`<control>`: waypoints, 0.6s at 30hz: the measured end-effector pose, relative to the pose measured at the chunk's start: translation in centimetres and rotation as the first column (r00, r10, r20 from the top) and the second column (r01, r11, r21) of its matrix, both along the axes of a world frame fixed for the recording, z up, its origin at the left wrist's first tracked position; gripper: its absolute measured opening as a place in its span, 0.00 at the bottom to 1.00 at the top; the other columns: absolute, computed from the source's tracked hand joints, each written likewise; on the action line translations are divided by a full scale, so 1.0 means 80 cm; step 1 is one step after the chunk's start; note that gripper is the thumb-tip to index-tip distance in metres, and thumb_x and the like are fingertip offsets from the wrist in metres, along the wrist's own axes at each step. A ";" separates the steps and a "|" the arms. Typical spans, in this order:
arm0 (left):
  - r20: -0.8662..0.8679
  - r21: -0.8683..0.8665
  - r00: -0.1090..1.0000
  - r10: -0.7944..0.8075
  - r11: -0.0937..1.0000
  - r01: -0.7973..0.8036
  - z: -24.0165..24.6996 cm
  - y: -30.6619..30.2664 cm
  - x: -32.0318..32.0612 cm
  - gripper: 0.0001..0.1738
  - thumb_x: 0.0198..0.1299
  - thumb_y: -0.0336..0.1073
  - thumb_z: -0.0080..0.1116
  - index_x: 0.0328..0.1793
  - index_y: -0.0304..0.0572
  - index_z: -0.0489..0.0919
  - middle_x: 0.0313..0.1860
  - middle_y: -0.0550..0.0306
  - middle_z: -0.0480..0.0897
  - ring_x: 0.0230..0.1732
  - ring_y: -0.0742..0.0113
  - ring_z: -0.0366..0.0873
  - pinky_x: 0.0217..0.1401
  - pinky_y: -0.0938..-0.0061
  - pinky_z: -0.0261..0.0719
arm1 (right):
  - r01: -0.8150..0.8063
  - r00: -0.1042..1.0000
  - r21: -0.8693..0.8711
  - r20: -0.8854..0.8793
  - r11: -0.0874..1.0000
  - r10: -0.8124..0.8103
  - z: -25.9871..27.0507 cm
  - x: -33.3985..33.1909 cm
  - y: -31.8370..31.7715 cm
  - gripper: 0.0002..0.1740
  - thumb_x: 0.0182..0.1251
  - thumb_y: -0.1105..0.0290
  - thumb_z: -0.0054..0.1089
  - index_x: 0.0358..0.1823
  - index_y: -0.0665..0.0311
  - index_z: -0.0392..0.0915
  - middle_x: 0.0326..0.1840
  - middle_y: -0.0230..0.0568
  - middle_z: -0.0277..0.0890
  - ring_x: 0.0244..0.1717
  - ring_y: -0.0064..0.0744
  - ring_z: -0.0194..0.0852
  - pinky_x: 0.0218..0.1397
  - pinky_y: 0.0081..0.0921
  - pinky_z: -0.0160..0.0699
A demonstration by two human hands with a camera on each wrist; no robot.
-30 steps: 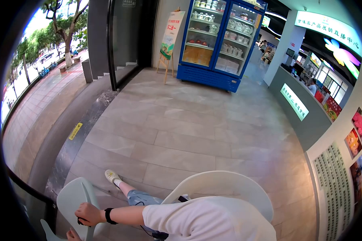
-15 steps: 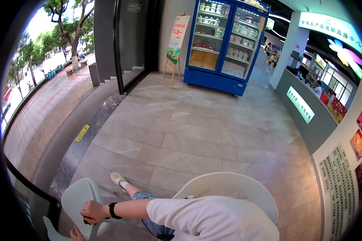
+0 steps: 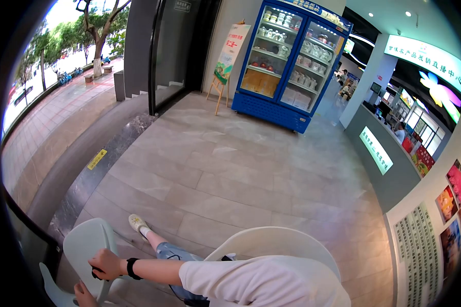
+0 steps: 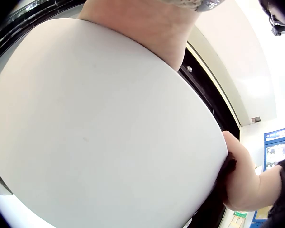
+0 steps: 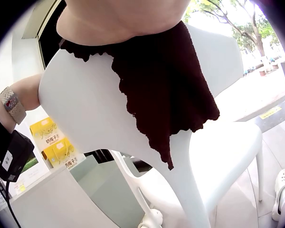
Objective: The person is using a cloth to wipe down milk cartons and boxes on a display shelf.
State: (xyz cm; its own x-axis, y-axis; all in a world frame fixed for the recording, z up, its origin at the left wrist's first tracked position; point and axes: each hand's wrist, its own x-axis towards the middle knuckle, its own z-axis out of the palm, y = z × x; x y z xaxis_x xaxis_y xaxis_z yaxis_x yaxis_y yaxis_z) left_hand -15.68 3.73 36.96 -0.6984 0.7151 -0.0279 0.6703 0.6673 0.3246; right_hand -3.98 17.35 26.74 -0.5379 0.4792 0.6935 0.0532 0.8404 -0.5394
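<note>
A white chair [image 3: 84,240] stands at the lower left of the head view, and its smooth backrest [image 4: 95,123] fills most of the left wrist view. My right hand [image 3: 106,264] lies over the backrest's edge, holding a dark maroon cloth [image 5: 156,90] that hangs down the backrest in the right wrist view. Lower down in the head view, my left hand [image 3: 85,295] holds the chair's edge, its fingers partly hidden. The right hand [image 4: 242,178] also shows at the far edge in the left wrist view, dark cloth beneath it.
Another white chair back [image 3: 287,245] curves behind the torso. A shoe [image 3: 138,223] rests on the tiled floor [image 3: 225,179]. A blue display fridge [image 3: 271,110], an easel sign [image 3: 230,56] and a counter [image 3: 384,169] stand farther off. Yellow boxes [image 5: 59,147] appear at left in the right wrist view.
The head view has shifted and tilted slightly, moving the chair and hands a little left in the picture. Both hands remain at the chair, the right one still over its backrest.
</note>
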 end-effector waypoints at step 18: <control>-0.057 0.092 0.998 0.016 0.996 -0.010 -0.076 0.003 -0.055 0.25 0.65 0.57 0.43 0.52 0.46 0.77 0.44 0.48 0.82 0.45 0.47 0.79 0.46 0.60 0.74 | 0.100 0.932 -0.396 0.358 0.913 0.053 0.009 -0.016 0.037 0.17 0.58 0.59 0.48 0.31 0.65 0.79 0.33 0.55 0.78 0.38 0.56 0.76 0.42 0.45 0.73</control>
State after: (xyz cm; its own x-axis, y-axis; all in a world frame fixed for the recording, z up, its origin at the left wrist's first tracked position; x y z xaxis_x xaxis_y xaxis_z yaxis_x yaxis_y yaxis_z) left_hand -20.06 3.96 30.90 -0.7061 0.7037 0.0781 0.6813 0.6453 0.3456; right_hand -5.25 20.28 27.45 -0.6950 0.6893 0.2044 0.3209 0.5518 -0.7697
